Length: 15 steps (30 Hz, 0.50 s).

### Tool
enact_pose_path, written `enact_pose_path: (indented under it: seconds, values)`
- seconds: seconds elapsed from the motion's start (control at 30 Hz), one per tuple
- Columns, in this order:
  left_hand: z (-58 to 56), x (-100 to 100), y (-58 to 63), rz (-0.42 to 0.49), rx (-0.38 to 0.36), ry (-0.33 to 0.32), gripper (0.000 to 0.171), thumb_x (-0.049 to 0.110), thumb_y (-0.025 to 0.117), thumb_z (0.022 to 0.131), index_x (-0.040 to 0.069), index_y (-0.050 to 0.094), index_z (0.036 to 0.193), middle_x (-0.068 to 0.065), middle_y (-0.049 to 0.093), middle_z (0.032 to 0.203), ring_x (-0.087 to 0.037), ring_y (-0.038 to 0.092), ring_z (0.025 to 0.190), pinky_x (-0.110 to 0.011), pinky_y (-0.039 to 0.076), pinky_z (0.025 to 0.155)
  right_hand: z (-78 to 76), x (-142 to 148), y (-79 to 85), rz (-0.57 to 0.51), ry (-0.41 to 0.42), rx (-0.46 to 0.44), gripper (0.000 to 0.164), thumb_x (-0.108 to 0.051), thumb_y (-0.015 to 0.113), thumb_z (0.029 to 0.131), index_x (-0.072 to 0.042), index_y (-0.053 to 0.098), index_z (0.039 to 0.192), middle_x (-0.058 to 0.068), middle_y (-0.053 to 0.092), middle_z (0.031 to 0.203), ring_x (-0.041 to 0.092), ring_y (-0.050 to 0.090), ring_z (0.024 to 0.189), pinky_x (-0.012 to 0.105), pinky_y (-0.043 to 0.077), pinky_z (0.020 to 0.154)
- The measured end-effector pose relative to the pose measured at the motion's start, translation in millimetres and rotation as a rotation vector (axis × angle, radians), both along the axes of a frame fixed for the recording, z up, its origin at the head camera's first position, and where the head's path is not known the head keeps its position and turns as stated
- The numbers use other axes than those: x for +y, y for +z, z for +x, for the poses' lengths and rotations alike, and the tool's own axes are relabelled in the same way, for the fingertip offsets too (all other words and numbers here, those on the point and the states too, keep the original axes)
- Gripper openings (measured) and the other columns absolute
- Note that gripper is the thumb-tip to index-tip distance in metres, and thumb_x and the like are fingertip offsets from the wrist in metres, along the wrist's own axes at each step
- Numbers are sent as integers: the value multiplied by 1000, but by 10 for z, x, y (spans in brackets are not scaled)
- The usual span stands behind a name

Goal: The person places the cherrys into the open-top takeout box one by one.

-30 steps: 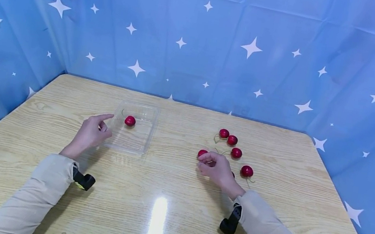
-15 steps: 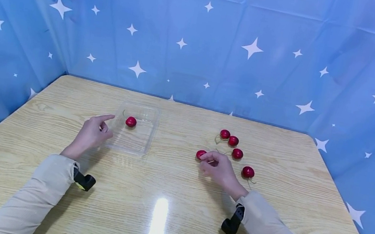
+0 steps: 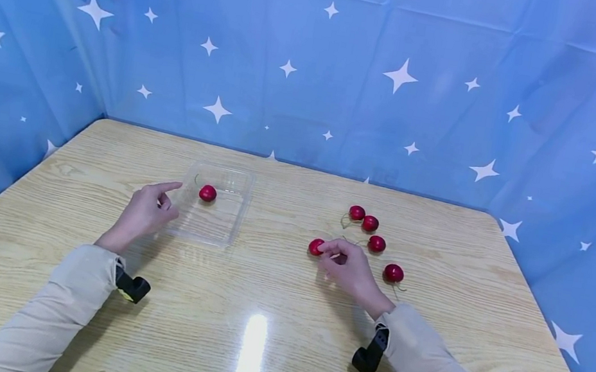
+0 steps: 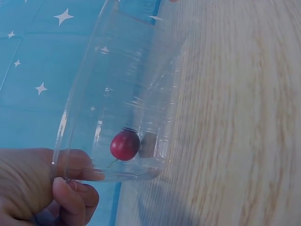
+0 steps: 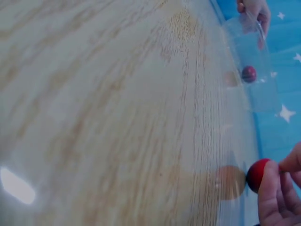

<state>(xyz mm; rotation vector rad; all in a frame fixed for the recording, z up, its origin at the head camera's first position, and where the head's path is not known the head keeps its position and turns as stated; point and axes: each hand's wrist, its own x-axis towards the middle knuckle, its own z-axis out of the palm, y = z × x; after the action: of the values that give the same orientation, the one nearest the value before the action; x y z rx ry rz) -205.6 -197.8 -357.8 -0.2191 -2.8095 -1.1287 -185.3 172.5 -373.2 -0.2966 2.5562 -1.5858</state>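
Observation:
A clear plastic container (image 3: 207, 240) stands on the left half of the table with one red cherry (image 3: 208, 193) inside. My left hand (image 3: 144, 214) grips its left edge, index finger and thumb on either side of the wall (image 4: 70, 122). On the right, the fingertips of my right hand (image 3: 346, 265) pinch a red cherry (image 3: 315, 247) at its stem end, low over the tabletop. That cherry (image 5: 257, 175) shows up close in the right wrist view, beside its reflection; its stem is hidden by the fingers.
Several more cherries with stems lie beyond and right of the right hand, among them one farther back (image 3: 357, 212) and one at the far right (image 3: 393, 273). A blue star-printed curtain (image 3: 316, 72) closes off the wooden table's (image 3: 180, 336) back and sides.
The pinched cherry has shifted slightly left at the right fingertips, while the right hand has eased a little right. A dark cherry edge beside the right wrist is now hidden. The left hand stays put.

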Motion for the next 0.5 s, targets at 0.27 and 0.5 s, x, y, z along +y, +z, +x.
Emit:
enact_pose_path:
  seconds: [0.27,0.5]
  values:
    - [-8,-9,12,-9,2,-11,52,-2,51,76,-8,42,127,-3,41,58,-13,36,44,-26,31,44,-2,9,6,46,-11,56,20,-3,56,81,1,61,101,11,58,85,18,53,69,25,45,59]
    - [-9,-3,8,-7,0,-9,52,-1,51,76,-8,42,127,-4,42,58,-14,37,47,-27,32,46,-3,6,35,74,-36,62,17,-4,57,81,0,64,96,7,60,81,16,55,69,26,45,61]
